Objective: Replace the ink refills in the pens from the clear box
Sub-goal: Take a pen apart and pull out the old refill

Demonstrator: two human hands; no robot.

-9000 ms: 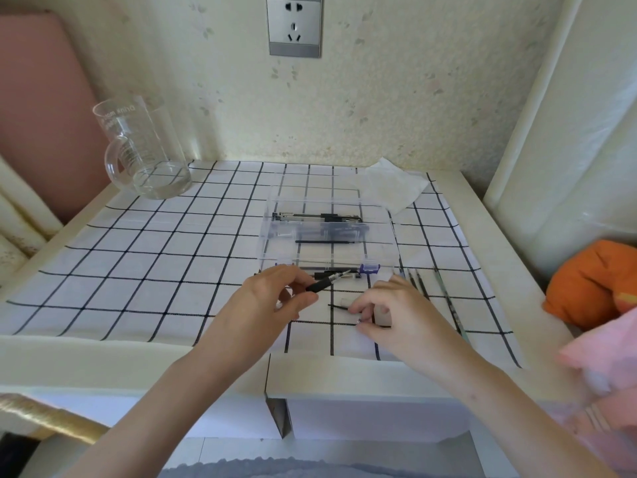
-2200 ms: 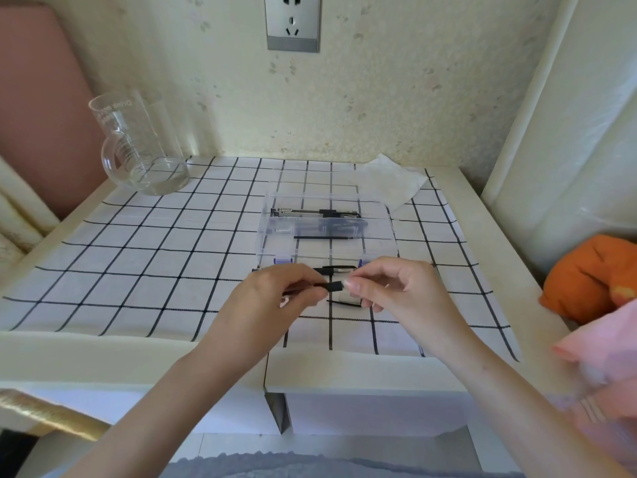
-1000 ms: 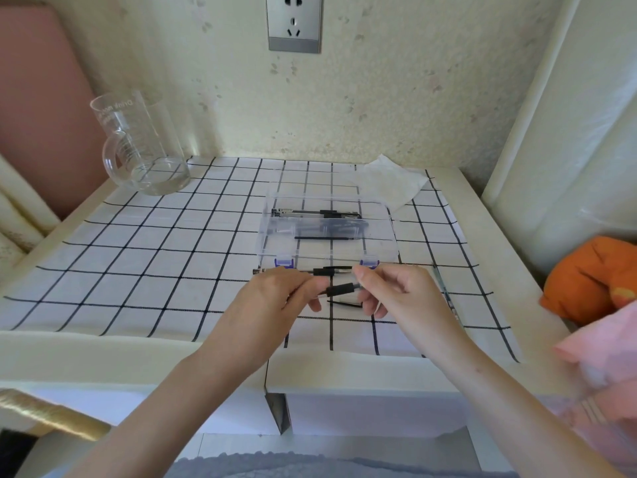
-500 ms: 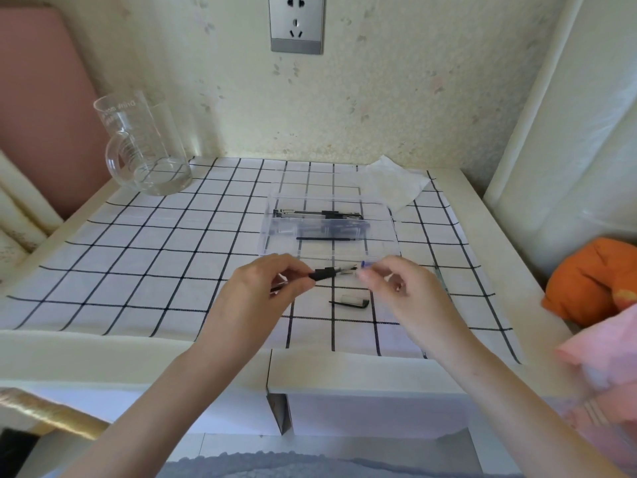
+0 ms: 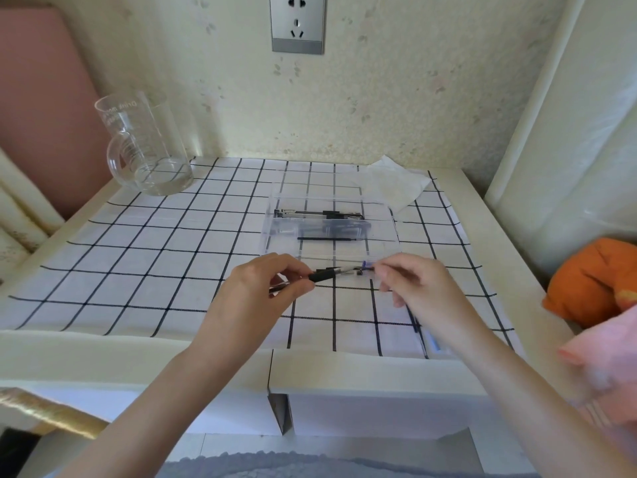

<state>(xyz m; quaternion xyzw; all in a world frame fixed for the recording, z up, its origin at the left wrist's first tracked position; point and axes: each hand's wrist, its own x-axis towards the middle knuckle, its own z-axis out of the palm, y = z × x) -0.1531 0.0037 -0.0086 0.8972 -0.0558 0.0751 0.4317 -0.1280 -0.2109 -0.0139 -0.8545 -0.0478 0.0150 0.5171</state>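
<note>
**Head view: one pen pinched between both hands, just in front of the clear box**

Both hands meet over the checked cloth (image 5: 138,257) that covers the table (image 5: 477,208). The left hand (image 5: 258,294) has its fingers (image 5: 293,267) curled in, with thumb and forefinger pinching the black grip section of the pen (image 5: 322,276). The rear of the barrel pokes out below that hand, toward the person. The pen lies almost level, rising a little to the right.

The right hand (image 5: 417,291) closes thumb and forefinger on the pen's other, clear end, and its remaining fingers are loosely bent. Which small part sits under those fingertips is too small to tell.

Just behind the hands stands the clear box (image 5: 272,232), and a blue latch (image 5: 368,265) on its near edge sits right beside the right fingertips. Inside, the boxed pens (image 5: 319,213) lie along the far wall, and a thin dark refill (image 5: 327,238) lies nearer the front.

Beside the right wrist, slim loose refills (image 5: 418,326) lie on the cloth, partly hidden by the forearm.

A glass mug (image 5: 148,150) stands at the far left corner of the table, and a crumpled tissue (image 5: 396,184) lies behind the box to the right. A wall socket (image 5: 298,24) is set above. An orange cushion (image 5: 593,284) and pink fabric (image 5: 606,357) sit off the right edge.
</note>
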